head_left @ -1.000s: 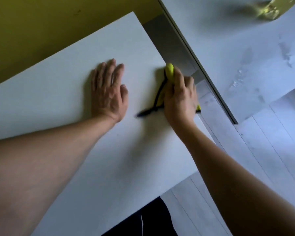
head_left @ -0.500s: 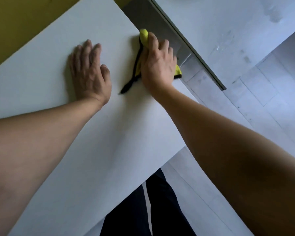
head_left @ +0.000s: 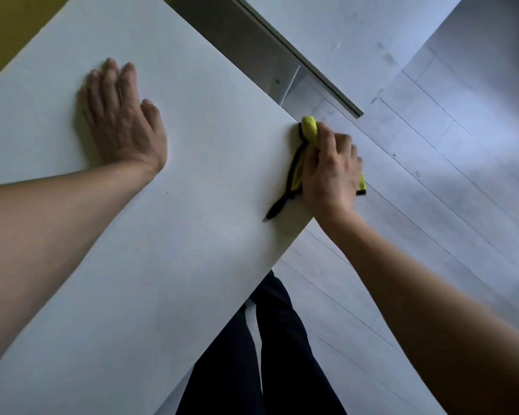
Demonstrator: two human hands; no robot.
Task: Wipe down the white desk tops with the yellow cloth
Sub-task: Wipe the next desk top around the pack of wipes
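A white desk top [head_left: 177, 265] fills the left and middle of the view. My right hand [head_left: 330, 172] grips the yellow cloth [head_left: 309, 130], which has a black border, and presses it on the desk's right edge. Part of the cloth hangs past the edge, and a black strip trails back on the desk. My left hand [head_left: 120, 115] rests flat on the desk farther left, fingers straight and holding nothing.
A second white desk top [head_left: 342, 31] lies beyond a gap at the upper right, with a grey edge strip [head_left: 321, 73]. Pale plank floor [head_left: 432, 190] spreads to the right. My dark trouser legs [head_left: 267, 354] stand below the desk's corner. A yellow wall [head_left: 9, 22] shows top left.
My right hand has slid the cloth back along the desk's right edge, toward me. The left hand stays flat on the desk. The view has shifted.
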